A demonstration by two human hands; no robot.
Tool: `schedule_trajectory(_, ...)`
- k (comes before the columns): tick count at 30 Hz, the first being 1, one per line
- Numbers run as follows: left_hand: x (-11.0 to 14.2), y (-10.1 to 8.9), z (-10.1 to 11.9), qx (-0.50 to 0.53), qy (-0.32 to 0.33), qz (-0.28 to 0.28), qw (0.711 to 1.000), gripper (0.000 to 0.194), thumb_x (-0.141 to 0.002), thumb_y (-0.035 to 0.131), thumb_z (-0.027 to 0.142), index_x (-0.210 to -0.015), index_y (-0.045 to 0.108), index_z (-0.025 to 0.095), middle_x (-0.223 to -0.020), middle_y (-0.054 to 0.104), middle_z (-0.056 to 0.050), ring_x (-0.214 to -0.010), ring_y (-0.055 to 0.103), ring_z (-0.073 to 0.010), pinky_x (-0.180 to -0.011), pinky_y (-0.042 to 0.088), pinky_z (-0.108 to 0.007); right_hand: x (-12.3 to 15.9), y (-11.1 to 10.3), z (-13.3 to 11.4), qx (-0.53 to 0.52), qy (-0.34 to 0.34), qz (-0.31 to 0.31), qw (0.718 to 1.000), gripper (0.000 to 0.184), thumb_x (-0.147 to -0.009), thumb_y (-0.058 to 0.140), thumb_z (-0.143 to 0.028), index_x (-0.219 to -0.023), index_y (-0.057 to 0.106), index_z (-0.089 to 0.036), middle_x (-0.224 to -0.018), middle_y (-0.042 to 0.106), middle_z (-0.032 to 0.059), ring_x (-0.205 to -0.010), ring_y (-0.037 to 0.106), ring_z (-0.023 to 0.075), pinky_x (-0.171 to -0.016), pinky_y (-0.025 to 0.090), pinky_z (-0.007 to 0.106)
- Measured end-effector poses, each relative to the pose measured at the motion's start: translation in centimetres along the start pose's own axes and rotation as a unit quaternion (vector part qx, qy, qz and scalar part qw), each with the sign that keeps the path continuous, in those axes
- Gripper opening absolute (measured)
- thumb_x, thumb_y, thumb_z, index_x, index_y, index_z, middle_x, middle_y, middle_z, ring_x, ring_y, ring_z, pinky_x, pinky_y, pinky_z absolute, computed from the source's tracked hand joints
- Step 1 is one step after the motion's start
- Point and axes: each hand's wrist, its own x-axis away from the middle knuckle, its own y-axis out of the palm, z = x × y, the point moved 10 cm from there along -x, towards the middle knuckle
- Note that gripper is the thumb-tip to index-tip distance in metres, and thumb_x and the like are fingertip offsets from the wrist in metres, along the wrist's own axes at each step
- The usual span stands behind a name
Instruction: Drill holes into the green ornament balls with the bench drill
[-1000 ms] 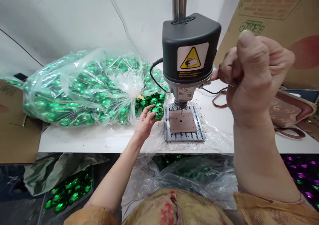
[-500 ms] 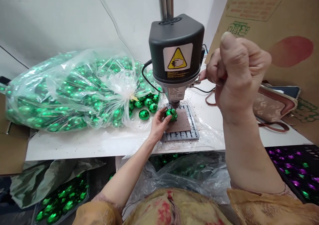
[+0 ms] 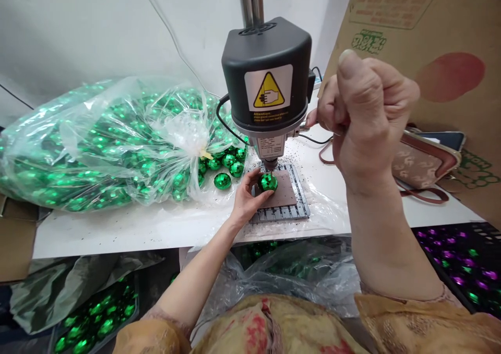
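Left hand (image 3: 249, 196): fingers (image 3: 251, 176) and thumb closed on the sides of a green ball (image 3: 268, 183). Ball lies between them, over the brown pad (image 3: 287, 189), directly below the drill (image 3: 267, 72); contact with the drill, cannot tell. Right hand (image 3: 368, 114): curled tight on the drill's lever (image 3: 302, 128), grip mostly hidden. Left of the left hand: loose ball (image 3: 223, 181) on the table (image 3: 117, 239), beside a clear bag (image 3: 113, 140) of green balls.

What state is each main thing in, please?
Left hand: curled around a green ball.
Green ball: held beneath the drill.
Right hand: closed at the drill's lever.
Drill: upright; spinning or not, cannot tell.
Plastic bag: bulging, neck gathered.
Loose ball: lying on the table.
Table: littered near drill.
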Motion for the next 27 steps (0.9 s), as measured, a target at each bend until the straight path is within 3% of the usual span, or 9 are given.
schedule_trajectory(5, 0.0, 1.1, 1.2, -0.054, 0.020, -0.029, 0.998, 0.057, -0.075, 0.084, 0.036, -0.123, 0.058, 0.020, -0.125, 0.064, -0.011, -0.118, 0.064, -0.0259, -0.104, 0.051, -0.042, 0.1, -0.3, -0.1, 0.009, -0.014, 0.010, 1.000, 0.052, -0.089, 0.062, -0.036, -0.051, 0.032, -0.017, -0.044, 0.031, -0.0082, -0.040, 0.040, 0.0000, -0.042, 0.038, 0.017)
schedule_trajectory(14, 0.4, 2.0, 0.3, -0.002, -0.022, -0.046, 0.999, 0.057, -0.075, 0.084, 0.039, -0.123, 0.059, 0.019, -0.121, 0.068, -0.011, -0.114, 0.066, -0.0251, -0.101, 0.052, -0.041, 0.6, -0.8, -0.2, 0.031, -0.017, 0.034, 0.999, 0.045, -0.089, 0.063, -0.029, -0.050, 0.041, -0.019, -0.043, 0.038, -0.0072, -0.039, 0.036, 0.0038, -0.041, 0.033, 0.025)
schedule_trajectory(18, 0.4, 1.9, 0.3, -0.004, -0.027, -0.052, 0.998, 0.057, -0.075, 0.085, 0.039, -0.122, 0.059, 0.019, -0.120, 0.069, -0.011, -0.114, 0.066, -0.0256, -0.101, 0.052, -0.041, 2.1, -1.2, -0.4, 0.054, -0.036, 0.054, 0.996, 0.050, -0.086, 0.067, -0.030, -0.047, 0.038, -0.021, -0.040, 0.032, -0.0070, -0.038, 0.030, 0.0057, -0.040, 0.028, 0.030)
schedule_trajectory(27, 0.5, 1.9, 0.4, 0.000, -0.019, -0.051, 0.999, 0.059, -0.075, 0.084, 0.043, -0.123, 0.059, 0.019, -0.121, 0.069, -0.010, -0.116, 0.065, -0.0259, -0.102, 0.051, -0.041, 4.2, -1.1, -0.7, 0.057, -0.054, 0.051, 0.996, 0.054, -0.088, 0.060, -0.023, -0.049, 0.024, -0.018, -0.047, 0.021, -0.0054, -0.042, 0.025, 0.0040, -0.047, 0.025, 0.029)
